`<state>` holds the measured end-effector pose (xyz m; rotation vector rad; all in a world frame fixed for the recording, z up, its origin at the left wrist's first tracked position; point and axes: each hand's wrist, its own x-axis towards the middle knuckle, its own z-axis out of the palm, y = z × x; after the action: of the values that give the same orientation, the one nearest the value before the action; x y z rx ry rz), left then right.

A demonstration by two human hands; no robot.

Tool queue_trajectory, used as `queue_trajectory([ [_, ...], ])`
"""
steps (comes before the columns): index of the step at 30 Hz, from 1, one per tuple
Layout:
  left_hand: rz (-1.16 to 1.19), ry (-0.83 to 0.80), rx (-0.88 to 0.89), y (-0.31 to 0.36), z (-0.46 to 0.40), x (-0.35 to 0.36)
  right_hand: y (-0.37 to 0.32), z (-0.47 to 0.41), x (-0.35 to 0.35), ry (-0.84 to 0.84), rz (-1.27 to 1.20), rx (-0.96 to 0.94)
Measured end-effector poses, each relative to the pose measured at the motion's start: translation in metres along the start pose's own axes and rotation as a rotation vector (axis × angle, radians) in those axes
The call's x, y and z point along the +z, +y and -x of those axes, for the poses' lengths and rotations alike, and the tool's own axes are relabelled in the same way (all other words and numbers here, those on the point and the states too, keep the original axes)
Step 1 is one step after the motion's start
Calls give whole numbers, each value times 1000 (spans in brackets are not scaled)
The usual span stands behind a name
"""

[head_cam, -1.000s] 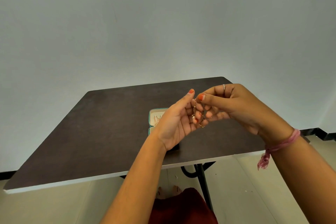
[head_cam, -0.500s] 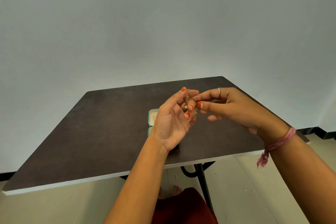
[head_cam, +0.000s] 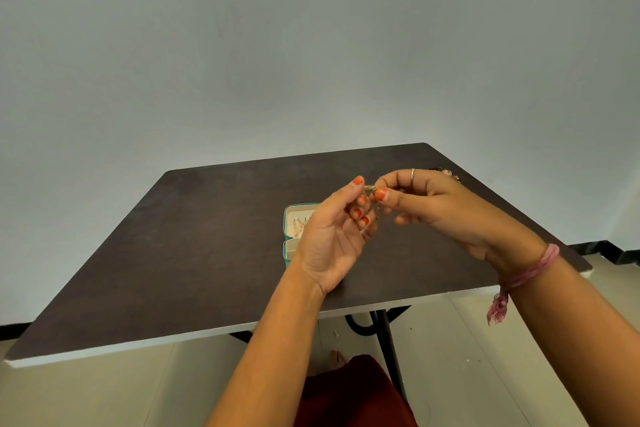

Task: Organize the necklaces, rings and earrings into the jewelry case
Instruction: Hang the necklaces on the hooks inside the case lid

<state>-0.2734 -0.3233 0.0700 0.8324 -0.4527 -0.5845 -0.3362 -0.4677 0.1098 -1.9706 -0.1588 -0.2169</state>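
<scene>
Two hands, left hand (head_cam: 332,236) and right hand (head_cam: 436,204), pinch what looks like a thin gold chain (head_cam: 372,189) above an open teal jewelry case (head_cam: 289,218) on a dark table (head_cam: 173,253).

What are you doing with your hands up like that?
A person is holding a thin gold chain above a dark table. The left hand and the right hand pinch it between their fingertips. Behind the left hand, a small teal jewelry case lies open on the table with some jewelry already inside. More jewelry lies on the table beyond the right hand.
</scene>
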Motion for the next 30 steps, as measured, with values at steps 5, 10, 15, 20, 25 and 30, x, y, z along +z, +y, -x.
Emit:
queue_trajectory([
  [5,-56,37,41,-5,0,-1,6,-7,8,112,-193,49],
  [10,-3,57,67,-9,-2,3,7,-11,18,180,-362,67],
  [15,66,88,72,-11,-7,6,6,-11,17,217,-311,29],
  [20,29,144,91,-12,-10,3,4,-18,12,312,36,-122],
  [25,59,191,111,-11,-15,-6,4,-37,11,363,342,-202],
  [30,34,241,102,-6,-25,-22,-3,-56,14,346,500,-233],
])
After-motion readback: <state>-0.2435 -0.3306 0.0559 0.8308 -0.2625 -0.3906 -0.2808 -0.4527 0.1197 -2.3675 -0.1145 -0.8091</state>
